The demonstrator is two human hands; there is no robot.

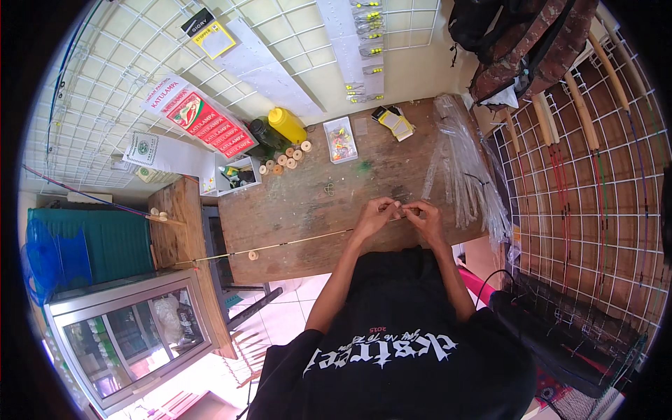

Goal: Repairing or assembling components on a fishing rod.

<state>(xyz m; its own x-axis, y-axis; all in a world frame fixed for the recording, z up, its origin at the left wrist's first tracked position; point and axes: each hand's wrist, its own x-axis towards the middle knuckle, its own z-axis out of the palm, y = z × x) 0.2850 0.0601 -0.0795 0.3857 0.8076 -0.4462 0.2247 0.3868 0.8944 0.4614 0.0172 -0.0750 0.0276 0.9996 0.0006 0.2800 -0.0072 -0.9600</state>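
Fingertips Meet Over a Slim Banded Rod at a Tackle-Strewn Bench

A slim pale-yellow rod [294, 241] with dark bands runs low across the near side of a worn wooden bench [301, 206], extending past its left edge and leading into the grasp of a person's left hand [378, 213]. That hand pinches, thumb against fingers, apparently around the rod near its end. The right hand [425, 220] sits just beside it, fingertips drawn in; whether they close on the rod or on something smaller cannot be told. The 2 hands nearly touch at the tips.

The rod looks light, springy along its length and stiffer over any short stretch; being so thin, it could crack if bent sharply. Its surface is probably smooth enough to roll between the fingers, so a close 2-point pinch would suit it better than a full fist, with the long span to the left propped against sway.

Nearby on the bench lie 1 loose wooden spool [253, 255], a white tray [327, 143] of small colourful pieces and a bundle of clear plastic sleeves [455, 168].
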